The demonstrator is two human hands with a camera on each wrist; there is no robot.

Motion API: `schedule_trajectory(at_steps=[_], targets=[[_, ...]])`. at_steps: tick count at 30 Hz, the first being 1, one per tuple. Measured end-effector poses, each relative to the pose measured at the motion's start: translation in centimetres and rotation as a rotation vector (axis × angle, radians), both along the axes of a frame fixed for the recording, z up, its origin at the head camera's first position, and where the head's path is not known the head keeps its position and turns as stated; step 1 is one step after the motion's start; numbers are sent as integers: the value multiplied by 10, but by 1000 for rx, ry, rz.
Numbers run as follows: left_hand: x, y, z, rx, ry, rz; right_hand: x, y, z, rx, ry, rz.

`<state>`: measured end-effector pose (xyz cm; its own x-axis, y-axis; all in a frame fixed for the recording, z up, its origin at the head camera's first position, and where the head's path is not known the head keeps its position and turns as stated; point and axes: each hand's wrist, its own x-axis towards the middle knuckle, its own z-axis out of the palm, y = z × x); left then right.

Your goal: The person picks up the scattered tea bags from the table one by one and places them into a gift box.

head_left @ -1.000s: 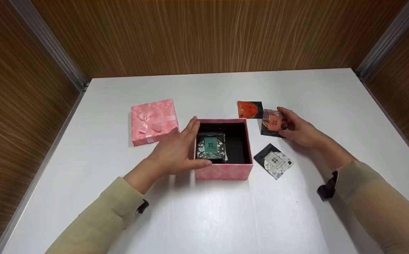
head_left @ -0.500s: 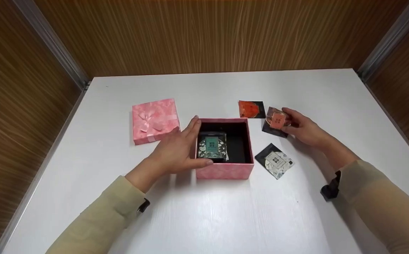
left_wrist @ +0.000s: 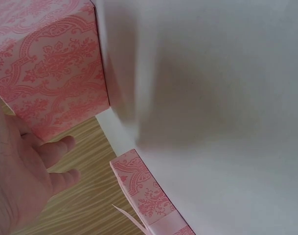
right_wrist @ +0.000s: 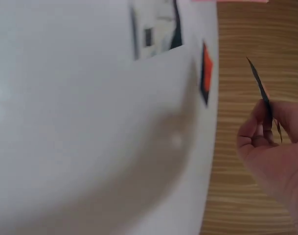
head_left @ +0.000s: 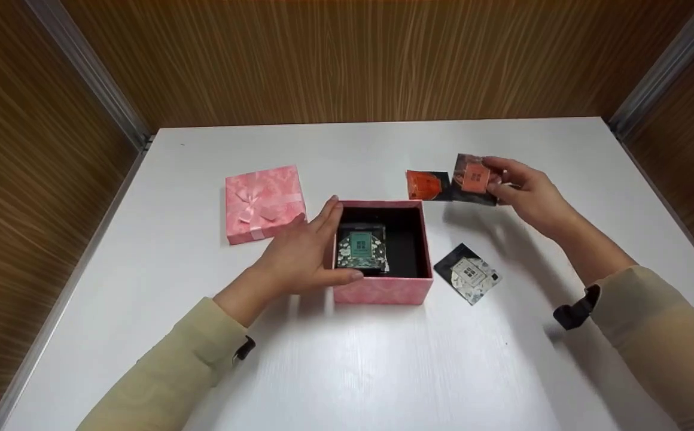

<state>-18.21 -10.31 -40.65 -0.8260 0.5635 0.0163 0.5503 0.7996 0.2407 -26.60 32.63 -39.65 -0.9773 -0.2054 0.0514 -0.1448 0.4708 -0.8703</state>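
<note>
My right hand (head_left: 535, 194) pinches a flat dark sachet with a salmon-pink label (head_left: 474, 178) by its right edge, thumb on one face and fingers on the other. The right wrist view shows that sachet (right_wrist: 259, 85) edge-on, raised off the table. With fingers extended, my left hand (head_left: 293, 257) rests along the left wall of a pink patterned gift box (head_left: 380, 292), its thumb reaching over the front left corner. Inside the box, on the left side, lies a sachet with a green label (head_left: 361, 245). Beside it the black bottom of the box shows.
A pink lid with a ribbon bow (head_left: 263, 203) lies left of the box. Behind the box's right corner is an orange and black sachet (head_left: 428, 185), and a white floral sachet (head_left: 469, 274) lies to the box's right. Wood-grain panels (head_left: 371, 60) stand around the white table (head_left: 353, 371).
My right hand has lifted the salmon-labelled sachet from the table and moved it up and slightly right in the head view. My left hand has stayed at the box.
</note>
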Motion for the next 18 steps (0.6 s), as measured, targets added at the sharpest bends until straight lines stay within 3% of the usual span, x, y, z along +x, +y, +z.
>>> schedule_trajectory(at_steps=[7,18], targets=[[0,0,-1,0,9,-5,16,-30,30,-20,60,-37],[-1,0,-1,9,16,-8,39,-76,47,-69,89,142]])
